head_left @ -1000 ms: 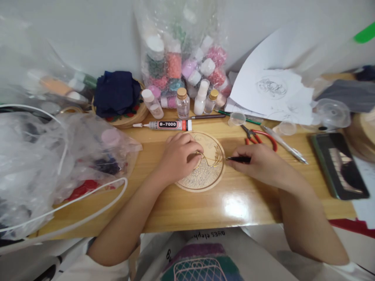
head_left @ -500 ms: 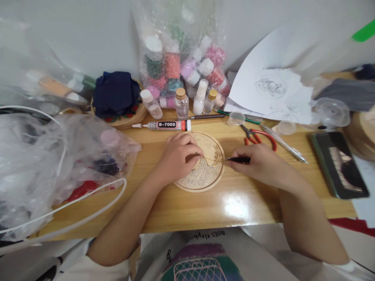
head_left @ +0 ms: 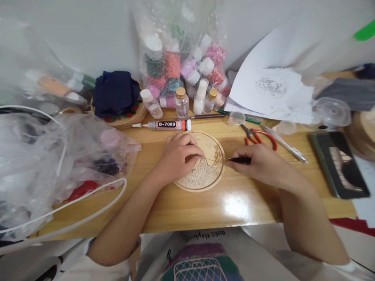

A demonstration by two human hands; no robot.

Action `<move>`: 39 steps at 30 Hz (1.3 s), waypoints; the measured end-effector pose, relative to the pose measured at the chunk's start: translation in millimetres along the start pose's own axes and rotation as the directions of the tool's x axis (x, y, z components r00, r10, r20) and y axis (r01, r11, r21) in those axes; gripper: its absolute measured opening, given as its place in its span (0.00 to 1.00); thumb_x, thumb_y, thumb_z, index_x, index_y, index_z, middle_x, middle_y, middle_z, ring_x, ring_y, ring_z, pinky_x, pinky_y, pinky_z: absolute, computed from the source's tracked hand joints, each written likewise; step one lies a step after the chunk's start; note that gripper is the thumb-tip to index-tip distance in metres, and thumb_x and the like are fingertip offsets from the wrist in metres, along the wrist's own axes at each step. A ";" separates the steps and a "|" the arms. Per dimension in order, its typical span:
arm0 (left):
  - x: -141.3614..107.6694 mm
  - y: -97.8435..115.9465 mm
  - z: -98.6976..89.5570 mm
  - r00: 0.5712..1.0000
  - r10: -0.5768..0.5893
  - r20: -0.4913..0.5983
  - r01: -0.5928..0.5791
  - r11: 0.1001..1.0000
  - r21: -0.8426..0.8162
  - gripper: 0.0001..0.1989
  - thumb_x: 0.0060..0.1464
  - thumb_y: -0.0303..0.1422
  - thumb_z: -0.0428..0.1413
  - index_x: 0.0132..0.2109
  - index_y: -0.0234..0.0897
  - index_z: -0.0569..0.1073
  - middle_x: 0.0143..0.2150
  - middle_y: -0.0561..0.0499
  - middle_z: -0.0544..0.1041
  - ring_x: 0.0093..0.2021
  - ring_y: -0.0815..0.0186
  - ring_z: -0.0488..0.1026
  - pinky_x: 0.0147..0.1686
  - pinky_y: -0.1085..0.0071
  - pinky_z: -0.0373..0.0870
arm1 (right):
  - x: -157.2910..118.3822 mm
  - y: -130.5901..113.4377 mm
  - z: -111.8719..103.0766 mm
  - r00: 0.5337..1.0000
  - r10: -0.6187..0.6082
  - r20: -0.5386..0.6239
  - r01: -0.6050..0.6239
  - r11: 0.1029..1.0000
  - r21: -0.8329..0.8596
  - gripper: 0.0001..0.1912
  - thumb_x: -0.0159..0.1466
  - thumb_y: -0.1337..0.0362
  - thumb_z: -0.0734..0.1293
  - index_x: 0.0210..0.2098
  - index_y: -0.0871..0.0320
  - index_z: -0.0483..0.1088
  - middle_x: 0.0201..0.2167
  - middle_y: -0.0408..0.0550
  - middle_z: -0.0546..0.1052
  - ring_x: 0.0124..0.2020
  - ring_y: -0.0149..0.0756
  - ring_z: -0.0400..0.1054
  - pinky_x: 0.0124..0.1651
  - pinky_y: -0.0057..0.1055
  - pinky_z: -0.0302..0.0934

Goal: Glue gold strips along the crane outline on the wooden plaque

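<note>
A round wooden disc (head_left: 202, 179) with a line drawing lies on the table. My left hand (head_left: 182, 158) rests on its left part, thumb and forefinger pinched on a thin gold wire (head_left: 211, 159). The wire runs rightward over the disc. Gold curved strips (head_left: 218, 156) lie near the disc's right edge. Just right of the disc, my right hand (head_left: 253, 160) is closed on a slim black tool (head_left: 239, 160), its tip pointing left at the wire's end. Whether the tip grips the wire is too small to tell.
Behind the disc lie a B-7000 glue tube (head_left: 168, 125), small bottles (head_left: 182, 103) and a dark stick. Red-handled pliers (head_left: 256, 136), a pen (head_left: 285, 144) and a phone (head_left: 338, 164) lie to the right. Plastic bags (head_left: 29, 164) and white cables fill the left.
</note>
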State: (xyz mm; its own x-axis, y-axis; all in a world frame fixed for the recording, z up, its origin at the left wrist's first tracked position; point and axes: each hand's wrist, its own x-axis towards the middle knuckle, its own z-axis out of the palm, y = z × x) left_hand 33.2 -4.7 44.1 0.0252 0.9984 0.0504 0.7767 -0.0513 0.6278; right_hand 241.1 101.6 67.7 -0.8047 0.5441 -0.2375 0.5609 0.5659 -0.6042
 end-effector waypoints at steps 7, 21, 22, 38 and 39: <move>-0.7 -1.5 1.1 1.000 0.005 -0.006 -0.005 1.000 -0.013 0.10 0.54 0.27 0.54 0.34 0.44 0.79 0.36 0.52 0.71 0.43 0.62 0.68 0.47 0.60 0.60 | 0.0 0.5 0.5 1.000 -0.005 -0.012 0.005 1.000 0.000 0.14 0.59 0.59 0.64 0.19 0.58 0.65 0.15 0.40 0.68 0.18 0.28 0.58 0.23 0.26 0.50; -1.1 -0.1 0.4 1.000 -0.007 0.007 0.007 1.000 0.006 0.05 0.54 0.30 0.55 0.34 0.41 0.76 0.38 0.52 0.72 0.45 0.62 0.67 0.48 0.60 0.60 | 0.5 -1.3 2.2 1.000 0.006 0.006 -0.006 1.000 0.002 0.13 0.59 0.60 0.64 0.20 0.58 0.66 0.17 0.42 0.70 0.20 0.29 0.59 0.24 0.27 0.50; -1.1 -0.1 0.4 1.000 -0.004 0.006 0.004 1.000 0.004 0.05 0.54 0.30 0.55 0.34 0.41 0.76 0.38 0.52 0.72 0.45 0.61 0.67 0.48 0.60 0.60 | 0.5 -1.2 2.2 1.000 0.005 0.007 -0.005 1.000 0.001 0.14 0.59 0.60 0.64 0.20 0.58 0.66 0.17 0.42 0.69 0.19 0.29 0.59 0.24 0.27 0.50; -0.3 0.6 -0.8 0.999 -0.011 0.032 0.010 1.000 0.026 0.05 0.53 0.30 0.57 0.35 0.43 0.78 0.37 0.53 0.71 0.44 0.62 0.67 0.48 0.60 0.58 | 0.8 -0.2 2.6 0.999 0.037 0.025 -0.036 0.999 -0.003 0.13 0.60 0.60 0.64 0.21 0.58 0.66 0.17 0.42 0.69 0.20 0.29 0.59 0.25 0.28 0.50; -0.3 0.6 -0.6 1.000 -0.010 0.029 0.010 1.000 0.024 0.05 0.53 0.30 0.57 0.34 0.43 0.78 0.37 0.53 0.71 0.44 0.62 0.67 0.48 0.60 0.58 | 0.9 -0.5 2.5 0.999 0.042 0.028 -0.042 0.999 -0.007 0.13 0.60 0.60 0.64 0.21 0.58 0.66 0.17 0.42 0.69 0.20 0.29 0.60 0.25 0.28 0.50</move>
State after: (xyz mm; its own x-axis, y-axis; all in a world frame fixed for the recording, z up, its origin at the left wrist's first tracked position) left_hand 33.3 -5.0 44.9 0.0357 0.9991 0.0211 0.7920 -0.0412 0.6091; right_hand 239.6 100.2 65.9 -0.7857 0.5495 -0.2840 0.5953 0.5472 -0.5884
